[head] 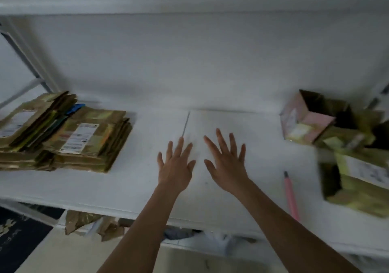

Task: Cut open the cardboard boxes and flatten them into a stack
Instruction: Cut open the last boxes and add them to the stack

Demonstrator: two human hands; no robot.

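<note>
A stack of flattened cardboard boxes (63, 133) with shipping labels lies at the left of the white table (136, 184). Several unflattened boxes (345, 146) are piled at the right, one pinkish box (303, 121) open at its top. A pink-handled cutter (291, 197) lies on the table to the right of my right arm. My left hand (175, 165) and my right hand (227, 161) hover side by side over the table's middle, fingers spread and straight, holding nothing.
A white wall runs behind the table. Crumpled brown paper (84, 222) and other clutter sit under the table's front edge. A dark rug (19, 237) lies on the floor at the lower left. A metal frame (25, 62) stands at far left.
</note>
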